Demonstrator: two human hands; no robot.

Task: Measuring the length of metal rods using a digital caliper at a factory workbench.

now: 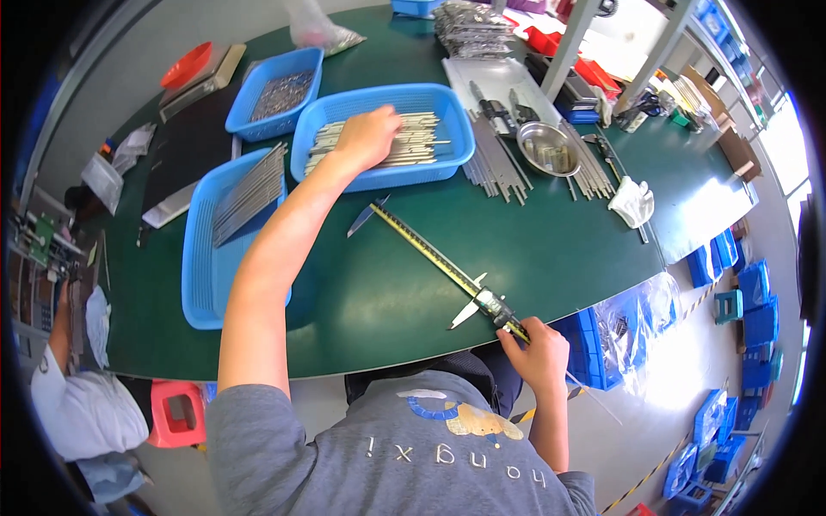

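My left hand [368, 139] reaches over a blue plastic basket [379, 180]. Its fingers curl down above a pile of thin metal rods [413, 142]; whatever they pinch is hidden. Near the front edge of the table, my right hand [537, 351] is closed on the end of a long caliper [428, 249] with a yellow-marked scale. The caliper lies slantwise across the green tabletop, its far end close to the basket. Beneath my left forearm, a second blue basket [196, 258] holds a bundle of grey rods [250, 199].
Small metal parts fill another blue basket [274, 62]. More rods [493, 159], a metal bowl [548, 149], another caliper [609, 155] and a white glove [633, 203] lie at the right. Blue bins [594, 344] stand beyond the table edge. Another person [90, 413] is at left.
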